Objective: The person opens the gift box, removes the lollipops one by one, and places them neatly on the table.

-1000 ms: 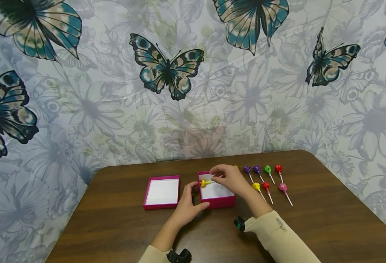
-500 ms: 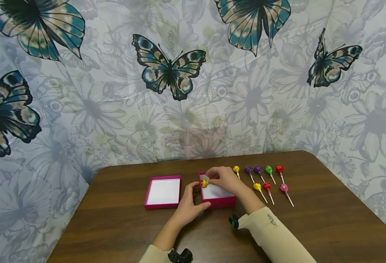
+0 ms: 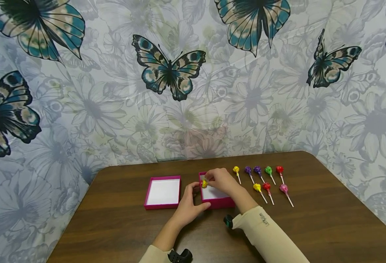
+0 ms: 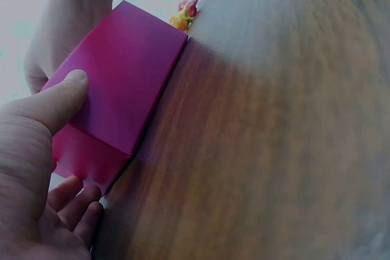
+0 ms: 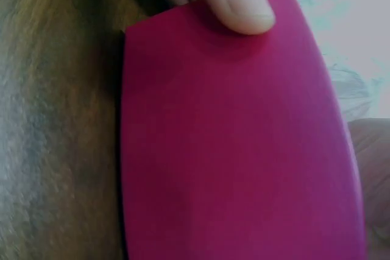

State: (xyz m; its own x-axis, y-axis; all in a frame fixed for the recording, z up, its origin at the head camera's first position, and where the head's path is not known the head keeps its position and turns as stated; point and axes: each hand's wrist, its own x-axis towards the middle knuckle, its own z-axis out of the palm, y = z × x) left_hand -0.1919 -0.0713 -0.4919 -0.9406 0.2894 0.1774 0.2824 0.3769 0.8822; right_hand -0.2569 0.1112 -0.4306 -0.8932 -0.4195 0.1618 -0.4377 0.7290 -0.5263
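Note:
In the head view a magenta box [image 3: 218, 203] with a white inside stands on the table. My left hand [image 3: 187, 207] grips its left end, the thumb on the front wall and the fingers round the side; the left wrist view shows this thumb on the box wall [image 4: 125, 74]. Inside, near the left wall, is a yellow lollipop [image 3: 204, 183]. Over the box, my right hand [image 3: 224, 181] pinches this lollipop, its stick hidden by the fingers. The right wrist view is mostly filled by the box front [image 5: 231, 138], with part of my right hand [image 5: 373, 168] behind it.
Left of the box lies a matching magenta lid [image 3: 162, 191], white side up. To the right are two rows of lollipops, among them a yellow one [image 3: 236, 169], a green one [image 3: 268, 170] and a pink one [image 3: 283, 188]. A butterfly-patterned cloth [image 3: 245, 120] hangs behind the table [image 3: 114, 219].
My right hand has moved slightly left and down into the box with the yellow lollipop, uncovering another yellow lollipop in the back row. The left hand keeps its grip on the box.

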